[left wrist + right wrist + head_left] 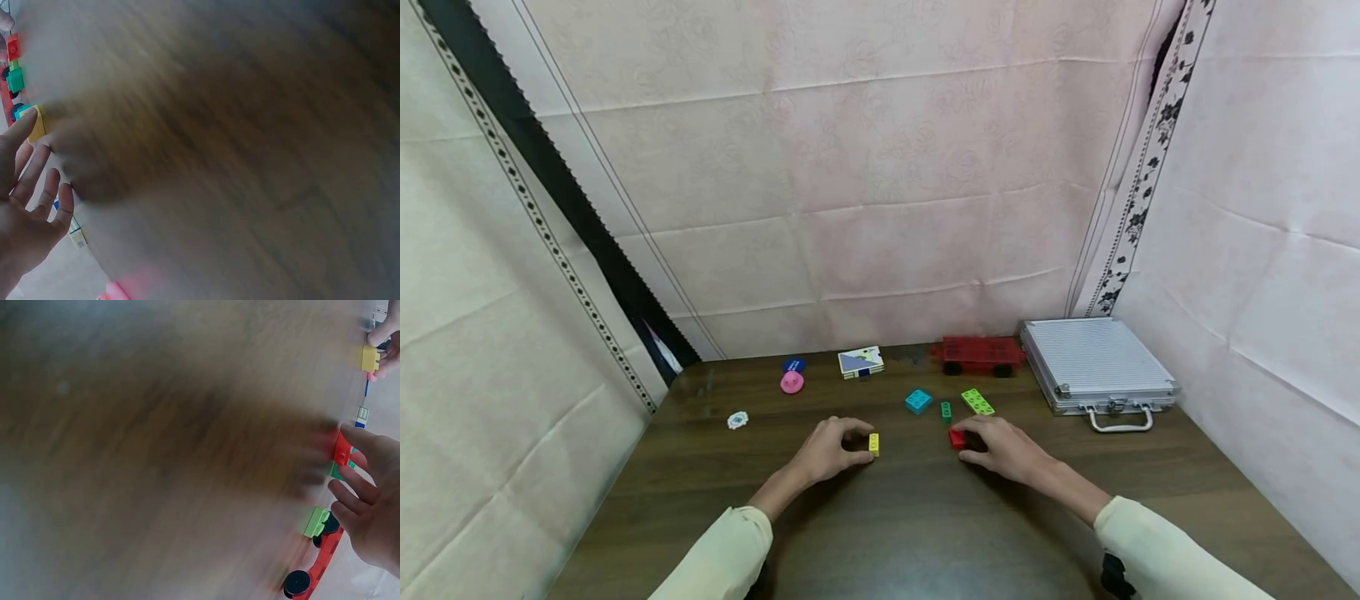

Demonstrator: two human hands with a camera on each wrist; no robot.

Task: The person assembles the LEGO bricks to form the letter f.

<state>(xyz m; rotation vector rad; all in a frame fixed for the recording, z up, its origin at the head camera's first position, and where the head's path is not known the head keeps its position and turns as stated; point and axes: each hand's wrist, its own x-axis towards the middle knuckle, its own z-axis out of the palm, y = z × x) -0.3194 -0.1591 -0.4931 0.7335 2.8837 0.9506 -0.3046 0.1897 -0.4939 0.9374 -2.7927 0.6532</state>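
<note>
My left hand [829, 450] has its thumb and forefinger at either end of a yellow toy brick [874, 445], pinching it on the brown table. In the left wrist view the thumb overlaps part of that brick. Across from it, my right hand [1000, 448] pinches a red toy brick [957, 439] between thumb and forefinger; the right wrist view shows the red brick [342, 450] between those fingertips. Just beyond the right hand lie a small green brick [946, 411], a lime-green brick [977, 402] and a blue brick [917, 402].
A red wheeled toy base [979, 354] stands at the back, beside a silver case [1097, 367] with its handle toward me. Further left are a small picture box [861, 362], a pink round piece [792, 382], a blue piece [793, 365] and a white piece [737, 420]. Pale cloth [880, 183] surrounds the table.
</note>
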